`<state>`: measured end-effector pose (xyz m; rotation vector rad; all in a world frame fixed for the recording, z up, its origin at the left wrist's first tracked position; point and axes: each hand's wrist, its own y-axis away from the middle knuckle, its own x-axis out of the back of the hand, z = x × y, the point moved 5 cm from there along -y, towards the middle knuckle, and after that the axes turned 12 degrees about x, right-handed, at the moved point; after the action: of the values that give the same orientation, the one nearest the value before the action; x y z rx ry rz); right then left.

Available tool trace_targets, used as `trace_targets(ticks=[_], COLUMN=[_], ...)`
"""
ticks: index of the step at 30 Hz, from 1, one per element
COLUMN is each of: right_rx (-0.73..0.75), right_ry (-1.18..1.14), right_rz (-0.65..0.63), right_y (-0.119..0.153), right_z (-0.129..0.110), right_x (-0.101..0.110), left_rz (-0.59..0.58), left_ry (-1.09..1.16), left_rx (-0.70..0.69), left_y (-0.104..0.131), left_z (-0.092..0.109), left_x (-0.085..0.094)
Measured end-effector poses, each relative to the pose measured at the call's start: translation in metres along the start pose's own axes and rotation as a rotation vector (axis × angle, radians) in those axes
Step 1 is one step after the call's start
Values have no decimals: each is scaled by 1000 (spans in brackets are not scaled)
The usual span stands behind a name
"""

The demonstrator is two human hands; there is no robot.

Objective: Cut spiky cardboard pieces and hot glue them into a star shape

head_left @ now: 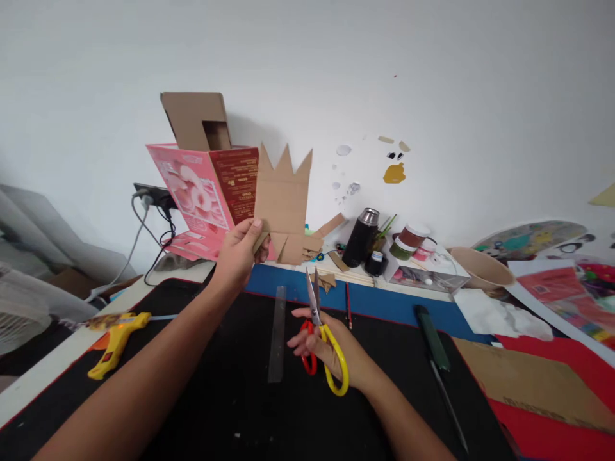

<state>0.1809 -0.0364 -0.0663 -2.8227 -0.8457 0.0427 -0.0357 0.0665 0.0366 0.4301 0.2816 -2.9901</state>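
My left hand (239, 251) holds up an opened cardboard carton (230, 186) by its lower edge. The carton is pink and red with print on one side and plain brown on the other. Its brown panel (282, 198) has three pointed spikes cut along the top. My right hand (331, 349) grips scissors (321, 339) with one red and one yellow handle. Their blades point up, slightly apart, just below the carton. Both hands are above a black mat (230, 397).
A clear ruler (277, 333) lies on the mat between my arms. A yellow glue gun (115, 342) rests at the left, a dark-handled tool (435, 346) at the right. Behind are cardboard scraps, a black flask (361, 237), paint pots, a paper bowl (480, 269), and flat cardboard (528, 384).
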Motion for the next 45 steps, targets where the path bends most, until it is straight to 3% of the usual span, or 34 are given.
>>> trace_targets(ticks=[9,21,40,45], right_rx=[-67,-78,-99,-73], right_ry=[80,167,266,343], right_rz=[117,99,82,64], right_y=[-1,-1,0,1], right_z=[4,3,-1,-3], right_x=[-1,-3,-5,-6], left_rz=[-116,-211,-217,-207], left_ry=[-49,-133,-164,-164], left_rx=[87,148,159,131], left_y=[5,10,15,22], left_z=[1,-11,-9,0], left_x=[-10,-20,-23,-28])
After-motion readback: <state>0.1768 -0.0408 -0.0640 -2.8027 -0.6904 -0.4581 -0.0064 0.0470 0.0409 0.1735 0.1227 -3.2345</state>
